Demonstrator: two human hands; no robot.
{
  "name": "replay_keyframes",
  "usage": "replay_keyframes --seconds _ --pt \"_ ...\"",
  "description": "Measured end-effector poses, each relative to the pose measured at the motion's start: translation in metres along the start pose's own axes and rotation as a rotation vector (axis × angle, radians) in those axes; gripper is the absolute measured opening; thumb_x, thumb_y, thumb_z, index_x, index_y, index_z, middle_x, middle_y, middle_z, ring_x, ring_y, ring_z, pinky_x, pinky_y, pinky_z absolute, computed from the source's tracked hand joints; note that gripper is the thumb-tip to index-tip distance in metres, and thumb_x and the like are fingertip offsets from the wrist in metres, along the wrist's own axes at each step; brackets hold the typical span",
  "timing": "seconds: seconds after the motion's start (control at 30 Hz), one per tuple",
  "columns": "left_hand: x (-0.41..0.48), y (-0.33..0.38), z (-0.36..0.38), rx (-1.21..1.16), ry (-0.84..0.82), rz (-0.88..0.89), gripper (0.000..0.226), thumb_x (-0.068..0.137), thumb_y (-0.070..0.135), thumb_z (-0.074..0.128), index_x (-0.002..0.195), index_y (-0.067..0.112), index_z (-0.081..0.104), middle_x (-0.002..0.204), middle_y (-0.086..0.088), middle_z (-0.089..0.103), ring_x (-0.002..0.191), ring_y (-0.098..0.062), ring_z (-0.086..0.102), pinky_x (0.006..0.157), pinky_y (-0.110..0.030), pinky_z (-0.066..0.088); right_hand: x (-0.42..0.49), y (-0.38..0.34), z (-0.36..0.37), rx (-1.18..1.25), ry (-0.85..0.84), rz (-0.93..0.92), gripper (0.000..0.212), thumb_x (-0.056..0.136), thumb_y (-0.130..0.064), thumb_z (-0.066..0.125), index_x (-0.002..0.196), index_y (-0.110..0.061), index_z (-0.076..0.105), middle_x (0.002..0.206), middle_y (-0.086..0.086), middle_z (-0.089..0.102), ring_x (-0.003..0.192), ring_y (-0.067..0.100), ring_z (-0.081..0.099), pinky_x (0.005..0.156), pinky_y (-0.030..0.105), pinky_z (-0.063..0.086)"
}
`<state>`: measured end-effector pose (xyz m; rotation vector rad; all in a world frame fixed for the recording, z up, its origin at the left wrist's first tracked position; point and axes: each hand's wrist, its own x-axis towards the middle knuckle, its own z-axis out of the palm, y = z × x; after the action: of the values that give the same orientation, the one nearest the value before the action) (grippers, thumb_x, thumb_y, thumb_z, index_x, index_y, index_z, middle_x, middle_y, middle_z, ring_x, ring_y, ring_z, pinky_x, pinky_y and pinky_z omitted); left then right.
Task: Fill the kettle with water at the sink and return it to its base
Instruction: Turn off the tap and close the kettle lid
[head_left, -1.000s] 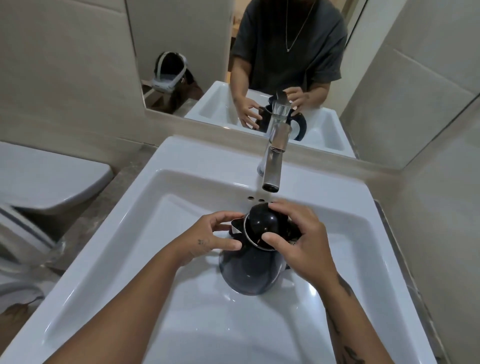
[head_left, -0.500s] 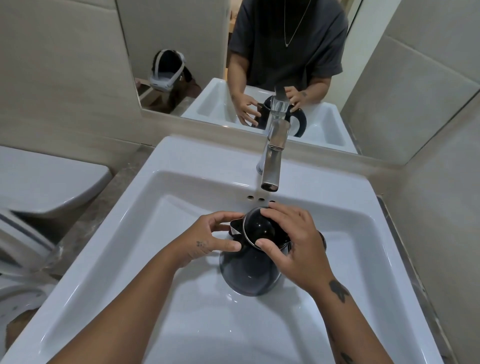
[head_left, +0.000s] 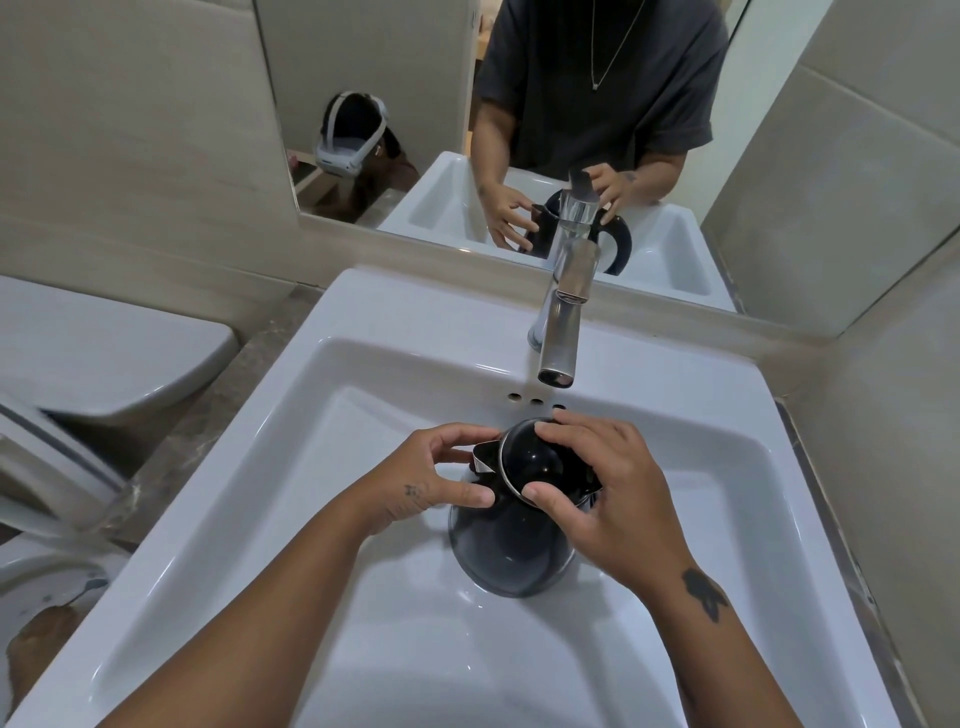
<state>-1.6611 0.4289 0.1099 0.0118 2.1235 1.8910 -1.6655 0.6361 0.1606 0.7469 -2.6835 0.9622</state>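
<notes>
A dark kettle stands in the white sink, just in front of and below the chrome tap. Its round black lid is on top. My left hand grips the kettle's upper body by the spout, thumb in front and fingers behind. My right hand pinches the lid's rim between thumb and fingers and covers the kettle's handle side. No water runs from the tap. The kettle's base is not in view.
A mirror behind the tap reflects a person, the kettle and a white headset on a shelf. A toilet stands to the left beside a stone counter edge. A tiled wall closes in the right side.
My right hand has shifted a little to the right on the lid, showing more of its top. The kettle and my left hand stay put.
</notes>
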Motion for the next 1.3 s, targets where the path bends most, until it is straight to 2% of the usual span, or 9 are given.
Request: replay_keyframes --seconds 0.4,0.6,0.77,0.83,0.93,1.0,1.1,1.23,1.3 --pt "0.000 -0.001 0.002 -0.024 0.001 0.017 0.064 0.057 0.021 0.081 0.118 0.031 0.062 0.115 0.014 0.067 0.110 0.000 0.059 0.089 -0.028 0.048 0.002 -0.006 -0.005 -0.026 -0.040 0.028 0.048 0.063 -0.042 0.067 0.109 -0.029 0.063 0.119 -0.007 0.061 0.108 0.018 0.050 0.085 0.023 0.037" --pt "0.001 -0.003 0.002 -0.039 -0.002 0.022 0.064 0.053 0.027 0.082 0.113 0.037 0.063 0.111 0.016 0.068 0.107 0.001 0.060 0.084 -0.021 0.049 0.004 -0.009 -0.006 -0.054 -0.067 0.028 0.046 0.066 -0.035 0.072 0.110 -0.028 0.061 0.122 -0.007 0.059 0.110 0.017 0.046 0.084 0.023 0.034" --pt "0.000 -0.006 0.003 -0.046 0.005 0.034 0.060 0.058 0.021 0.082 0.112 0.038 0.064 0.108 0.018 0.069 0.109 -0.001 0.059 0.079 -0.014 0.049 0.000 -0.004 -0.002 -0.048 -0.046 -0.003 0.050 0.068 -0.043 0.065 0.116 -0.032 0.058 0.127 -0.012 0.056 0.113 0.008 0.041 0.086 0.018 0.031" --pt "0.000 -0.006 0.003 -0.040 -0.002 0.041 0.065 0.054 0.028 0.084 0.115 0.037 0.063 0.111 0.016 0.068 0.112 -0.005 0.058 0.085 -0.019 0.049 -0.004 0.000 -0.002 -0.072 -0.047 -0.039 0.055 0.069 -0.048 0.061 0.122 -0.033 0.053 0.133 -0.009 0.052 0.118 0.006 0.036 0.092 0.019 0.030" --pt "0.001 -0.008 0.001 -0.022 -0.020 0.039 0.072 0.050 0.032 0.083 0.119 0.037 0.061 0.120 0.012 0.064 0.119 -0.009 0.054 0.098 -0.035 0.047 -0.011 0.010 -0.005 -0.079 0.009 -0.094 0.064 0.066 -0.049 0.060 0.127 -0.035 0.044 0.136 -0.004 0.048 0.125 0.012 0.035 0.100 0.032 0.030" --pt "0.001 -0.009 -0.002 0.007 -0.040 0.022 0.078 0.049 0.032 0.084 0.122 0.038 0.058 0.129 0.011 0.059 0.125 -0.011 0.048 0.103 -0.041 0.045 -0.018 0.017 -0.013 0.031 0.069 -0.032 0.066 0.064 -0.043 0.066 0.126 -0.040 0.043 0.132 -0.010 0.047 0.124 0.003 0.035 0.103 0.025 0.029" --pt "0.001 -0.013 -0.004 0.071 -0.061 -0.023 0.092 0.044 0.034 0.084 0.129 0.038 0.049 0.137 0.010 0.050 0.130 -0.011 0.041 0.103 -0.037 0.040 -0.035 0.034 -0.024 0.202 0.133 0.134 0.065 0.060 -0.025 0.076 0.117 -0.045 0.051 0.123 -0.021 0.050 0.117 -0.010 0.040 0.097 0.009 0.030" --pt "0.003 -0.023 -0.006 0.103 -0.118 -0.091 0.097 0.042 0.027 0.087 0.128 0.043 0.044 0.138 0.007 0.044 0.130 -0.013 0.037 0.100 -0.030 0.036 -0.049 0.062 -0.032 0.531 0.095 0.487 0.064 0.062 0.004 0.076 0.106 -0.038 0.058 0.113 -0.010 0.060 0.106 0.006 0.056 0.085 0.024 0.045" --pt "0.005 -0.031 -0.005 0.113 -0.156 -0.108 0.099 0.041 0.023 0.091 0.127 0.042 0.045 0.138 0.006 0.046 0.131 -0.014 0.039 0.103 -0.030 0.037 -0.049 0.072 -0.033 0.638 0.035 0.543 0.058 0.062 0.012 0.072 0.104 -0.027 0.062 0.109 -0.003 0.065 0.104 0.014 0.060 0.079 0.023 0.050"
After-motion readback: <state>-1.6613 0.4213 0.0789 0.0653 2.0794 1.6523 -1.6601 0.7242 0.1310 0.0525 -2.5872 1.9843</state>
